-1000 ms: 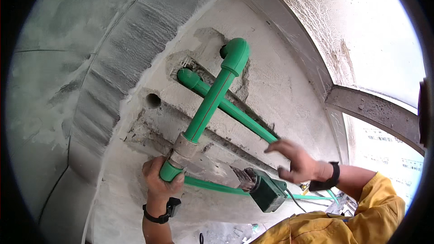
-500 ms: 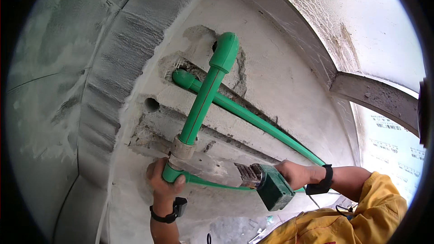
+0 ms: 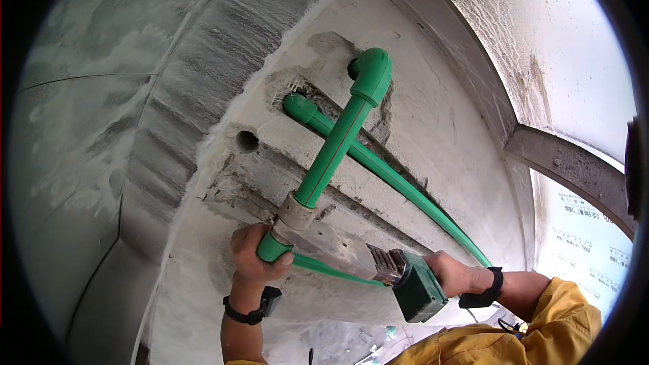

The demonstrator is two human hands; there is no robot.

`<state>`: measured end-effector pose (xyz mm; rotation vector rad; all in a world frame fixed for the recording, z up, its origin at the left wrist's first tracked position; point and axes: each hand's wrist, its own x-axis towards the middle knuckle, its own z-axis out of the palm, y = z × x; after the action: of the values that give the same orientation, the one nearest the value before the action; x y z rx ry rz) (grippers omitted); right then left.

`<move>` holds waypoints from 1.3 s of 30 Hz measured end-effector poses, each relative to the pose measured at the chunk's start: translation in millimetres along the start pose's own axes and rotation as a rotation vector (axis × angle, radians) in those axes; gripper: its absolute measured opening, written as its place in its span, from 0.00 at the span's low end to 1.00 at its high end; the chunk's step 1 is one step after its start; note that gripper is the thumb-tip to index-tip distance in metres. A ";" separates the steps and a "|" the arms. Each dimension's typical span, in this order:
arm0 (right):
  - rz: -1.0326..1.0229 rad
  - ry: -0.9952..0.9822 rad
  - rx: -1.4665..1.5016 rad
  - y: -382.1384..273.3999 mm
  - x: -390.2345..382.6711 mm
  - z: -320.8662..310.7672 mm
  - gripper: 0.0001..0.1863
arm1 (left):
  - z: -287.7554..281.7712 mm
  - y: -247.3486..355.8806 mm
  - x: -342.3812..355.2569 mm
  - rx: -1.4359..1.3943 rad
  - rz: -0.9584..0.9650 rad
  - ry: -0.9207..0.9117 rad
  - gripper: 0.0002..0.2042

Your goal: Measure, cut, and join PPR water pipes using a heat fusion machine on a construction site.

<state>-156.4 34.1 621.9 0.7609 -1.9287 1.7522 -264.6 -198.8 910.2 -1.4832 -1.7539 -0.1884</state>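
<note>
- Fingers of the left hand (image 3: pixel 255 257) are curled closed around a green fitting (image 3: pixel 272 249), lower centre-left of the frame, with the thumb along its lower side.
- Against the fitting's upper end sits the metal plate (image 3: pixel 338 249) of a heating tool, which slants down toward the lower right.
- On the plate's other face, a grey collar (image 3: pixel 296 211) surrounds the lower end of a thick green pipe (image 3: pixel 332 155).
- At lower centre-right, the right hand (image 3: pixel 453 276) is closed behind the tool's dark green housing (image 3: pixel 418 289); its fingertips and the handle are mostly hidden.
- From the collar, the thick pipe rises to a green elbow (image 3: pixel 373 78) at upper centre, beside a broken-out patch of wall.
- Behind it, a second green pipe (image 3: pixel 412 192) runs diagonally from centre to lower right, along a cut groove.
- Left of centre, a round hole (image 3: pixel 247 141) opens in the pale wall (image 3: pixel 433 101).
- Dark bands circle both wrists; a yellow sleeve (image 3: pixel 564 314) fills the lower right.
- Grey panels (image 3: pixel 81 135) cover the left side, and a metal window frame (image 3: pixel 568 155) crosses the right.
</note>
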 end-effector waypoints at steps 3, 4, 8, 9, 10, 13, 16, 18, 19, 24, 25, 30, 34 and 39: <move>-0.013 -0.017 -0.012 -3.5 1.7 -4.9 0.16 | -1.7 0.7 1.6 0.037 0.031 0.004 0.29; -0.013 -0.019 -0.024 -4.9 1.7 -6.2 0.16 | -1.4 1.5 1.6 0.016 0.021 -0.006 0.28; -0.033 -0.046 0.011 -9.1 4.1 -11.3 0.19 | -1.6 4.0 5.3 -0.020 0.023 -0.027 0.25; -0.038 -0.060 0.007 -10.3 4.5 -11.9 0.19 | -2.3 2.6 3.5 -0.010 0.015 -0.018 0.25; -0.009 -0.064 0.010 -12.6 4.7 -13.1 0.20 | -2.2 -0.4 1.9 -0.043 0.006 -0.043 0.24; 0.040 -0.062 0.009 -17.8 2.0 -10.4 0.20 | -3.2 2.4 4.0 -0.053 0.030 -0.043 0.22; 0.095 -0.079 0.011 -6.0 -5.8 -6.3 0.21 | 0.8 0.8 4.5 -0.027 0.080 -0.013 0.21; 0.083 -0.080 0.028 -5.5 -7.3 -0.9 0.21 | -1.0 -0.5 3.2 -0.023 0.100 -0.015 0.21; 0.085 -0.065 0.053 -7.0 -9.4 0.5 0.21 | -0.4 -0.5 2.5 -0.028 0.099 -0.010 0.21; 0.107 -0.015 0.121 -19.1 -5.6 5.7 0.20 | 2.1 -0.6 -0.6 -0.040 0.057 0.027 0.22; 0.065 -0.032 0.098 -8.7 -3.8 3.0 0.20 | 2.9 -1.3 0.0 -0.043 0.059 0.030 0.22; 0.056 -0.080 0.018 -6.7 -1.3 -14.4 0.19 | 4.3 -0.4 2.2 -0.060 0.052 0.053 0.22; -0.004 -0.088 -0.051 -4.7 -1.6 -18.7 0.19 | 4.8 3.0 3.4 -0.051 0.042 0.071 0.22; 0.022 -0.101 -0.003 -18.9 3.4 -16.0 0.20 | 4.3 1.2 -0.3 -0.035 0.021 0.114 0.24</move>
<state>-147.6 48.6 640.3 0.8454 -2.0117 1.7547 -265.6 -196.2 906.7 -1.4858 -1.6513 -0.2889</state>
